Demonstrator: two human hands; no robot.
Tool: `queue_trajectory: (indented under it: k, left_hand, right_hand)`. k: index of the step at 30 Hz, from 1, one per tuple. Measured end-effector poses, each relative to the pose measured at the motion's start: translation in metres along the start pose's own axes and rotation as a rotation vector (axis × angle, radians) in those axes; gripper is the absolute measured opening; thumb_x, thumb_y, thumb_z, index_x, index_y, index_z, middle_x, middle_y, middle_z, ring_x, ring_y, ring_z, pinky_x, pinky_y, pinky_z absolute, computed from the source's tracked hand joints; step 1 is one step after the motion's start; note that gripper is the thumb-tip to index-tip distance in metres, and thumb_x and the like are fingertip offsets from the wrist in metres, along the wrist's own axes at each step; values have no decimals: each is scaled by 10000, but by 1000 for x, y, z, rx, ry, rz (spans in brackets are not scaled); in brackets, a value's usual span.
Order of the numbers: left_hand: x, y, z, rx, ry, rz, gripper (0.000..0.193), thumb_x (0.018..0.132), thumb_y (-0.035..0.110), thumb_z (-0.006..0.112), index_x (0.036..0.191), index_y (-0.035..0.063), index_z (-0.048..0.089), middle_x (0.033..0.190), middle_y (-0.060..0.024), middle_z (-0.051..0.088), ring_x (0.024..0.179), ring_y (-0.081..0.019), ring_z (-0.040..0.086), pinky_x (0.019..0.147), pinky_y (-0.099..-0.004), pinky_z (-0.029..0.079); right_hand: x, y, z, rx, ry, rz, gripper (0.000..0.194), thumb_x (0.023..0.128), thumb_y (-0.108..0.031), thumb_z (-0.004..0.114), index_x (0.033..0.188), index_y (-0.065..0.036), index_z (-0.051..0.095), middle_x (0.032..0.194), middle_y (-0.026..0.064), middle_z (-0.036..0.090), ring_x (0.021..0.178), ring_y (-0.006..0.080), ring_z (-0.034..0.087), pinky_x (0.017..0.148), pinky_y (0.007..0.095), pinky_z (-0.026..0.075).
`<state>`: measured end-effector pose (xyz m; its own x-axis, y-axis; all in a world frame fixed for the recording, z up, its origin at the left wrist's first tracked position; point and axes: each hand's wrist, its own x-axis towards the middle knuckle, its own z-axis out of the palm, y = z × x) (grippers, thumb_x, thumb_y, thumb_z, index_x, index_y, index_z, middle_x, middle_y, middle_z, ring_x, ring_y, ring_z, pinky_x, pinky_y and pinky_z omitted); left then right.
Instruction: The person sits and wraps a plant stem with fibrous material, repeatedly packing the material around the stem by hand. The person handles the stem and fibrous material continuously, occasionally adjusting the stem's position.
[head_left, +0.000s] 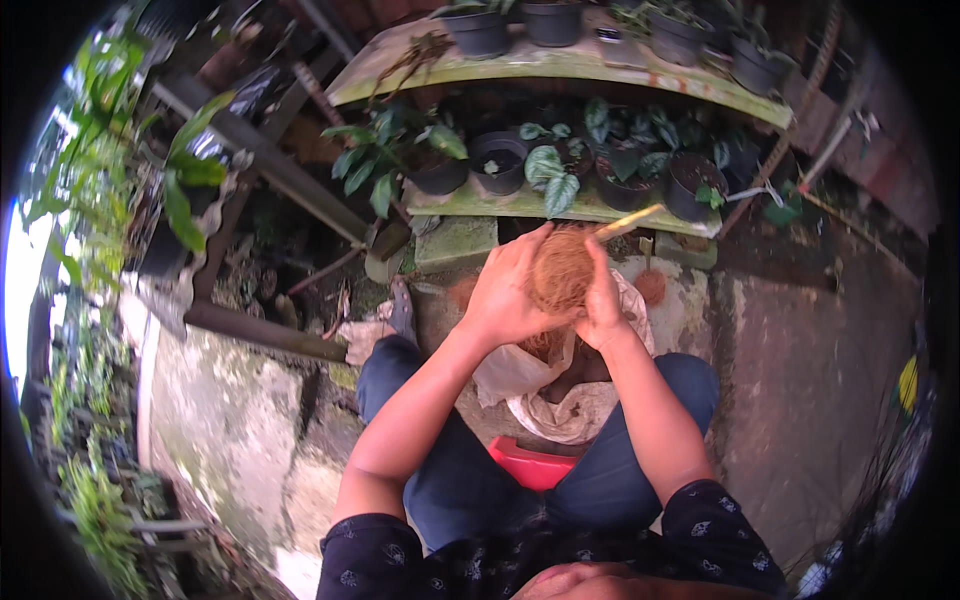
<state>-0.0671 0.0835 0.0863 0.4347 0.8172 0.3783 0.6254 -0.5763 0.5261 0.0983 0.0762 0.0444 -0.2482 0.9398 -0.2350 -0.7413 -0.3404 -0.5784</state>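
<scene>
Between my left hand (499, 289) and my right hand (602, 300) is a rounded ball of brown fibre, likely coconut coir (562, 270). My palms press it from both sides, with the fingers pointing away from me. A yellowish stick (634, 221) juts out at the ball's upper right; its lower end is hidden. Below the hands stands a whitish woven sack (577, 416) with a rolled rim. At its left side is a translucent plastic bag (510, 371), and loose brown fibre (541, 346) shows at its mouth, partly covered by my wrists.
A smaller fibre ball on a stick (650, 287) lies beyond the sack. Potted plants (499, 161) line the lower wooden shelf (480, 201); more pots (480, 30) stand on the upper shelf (540, 66). A red plastic stool (532, 463) is between my legs. Metal framing (262, 169) rises at left.
</scene>
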Motion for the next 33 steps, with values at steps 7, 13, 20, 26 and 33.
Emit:
queue_trajectory:
  k: [7, 13, 20, 26, 33]
  left_hand:
    - [-32, -40, 48, -922, 19, -176, 1097, 736, 310, 966, 1593, 17, 347, 1498, -127, 554, 1410, -258, 507, 1180, -430, 426]
    - [-2, -41, 24, -260, 144, 161, 910, 720, 458, 922, 1437, 29, 563, 1424, -201, 598, 1347, -365, 555, 1128, -477, 444]
    - [-19, -41, 33, -195, 79, -140, 640, 920, 376, 729, 1421, 20, 552, 1357, -226, 612, 1228, -423, 612, 1061, -498, 486]
    - [-25, -36, 43, -71, 211, -140, 556, 989, 268, 636, 1485, 52, 508, 1475, -189, 565, 1403, -374, 509, 1143, -495, 391]
    - [-17, -25, 54, 69, 96, 94, 462, 939, 208, 650, 1373, 51, 636, 1521, -135, 558, 1467, -313, 469, 1199, -513, 326]
  right_hand:
    - [30, 40, -11, -195, 128, -123, 487, 1090, -425, 524, 1399, -48, 531, 1300, 42, 589, 1223, 153, 568, 1081, 344, 444]
    - [35, 45, -35, -304, -137, -260, 523, 1120, -412, 474, 1427, 11, 491, 1351, 80, 565, 1278, 158, 533, 1113, 339, 422]
    - [38, 45, -26, -683, -129, -216, 529, 1137, -357, 423, 1502, 27, 418, 1388, 137, 561, 1321, 222, 528, 1120, 383, 434]
    - [36, 70, -34, -971, -195, -390, 400, 1127, -246, 421, 1441, -8, 490, 1370, 130, 586, 1280, 239, 571, 1092, 389, 458]
    - [39, 60, -56, -215, 84, 67, 535, 1125, -477, 403, 1496, -97, 468, 1492, 120, 541, 1294, 277, 590, 1160, 426, 462]
